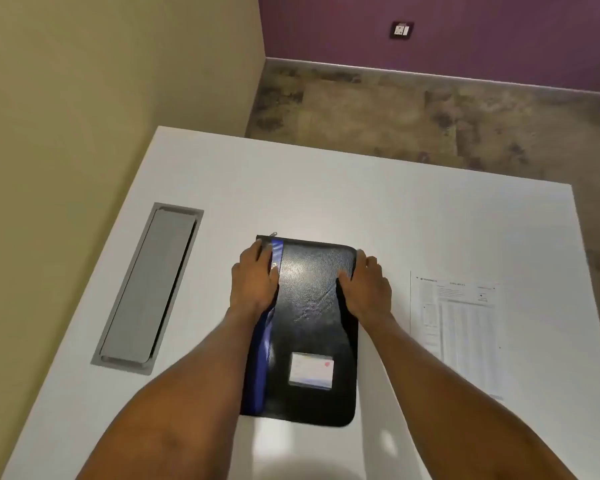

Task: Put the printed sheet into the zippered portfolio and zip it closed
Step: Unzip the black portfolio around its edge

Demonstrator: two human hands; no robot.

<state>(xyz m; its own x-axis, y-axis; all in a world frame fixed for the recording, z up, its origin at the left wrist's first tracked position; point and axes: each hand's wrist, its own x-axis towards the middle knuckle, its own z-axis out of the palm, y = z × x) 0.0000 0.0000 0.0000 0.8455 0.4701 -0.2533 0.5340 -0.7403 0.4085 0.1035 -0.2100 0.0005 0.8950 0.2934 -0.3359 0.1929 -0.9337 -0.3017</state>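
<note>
A black zippered portfolio [309,327] with a blue stripe down its left side lies flat in the middle of the white table [326,188]. A clear card pocket shows on its lower cover, and a silver zipper pull sticks out at its far left corner. My left hand [255,280] rests on the portfolio's far left edge, over the blue stripe, with its thumb on the cover. My right hand [368,285] holds the far right edge, thumb on the cover and fingers over the side. The printed sheet [461,330] lies flat on the table to the right, apart from the portfolio.
A grey metal cable hatch [146,289] is set into the table on the left. A beige wall runs along the table's left side. Beyond the far table edge lie mottled floor and a purple wall.
</note>
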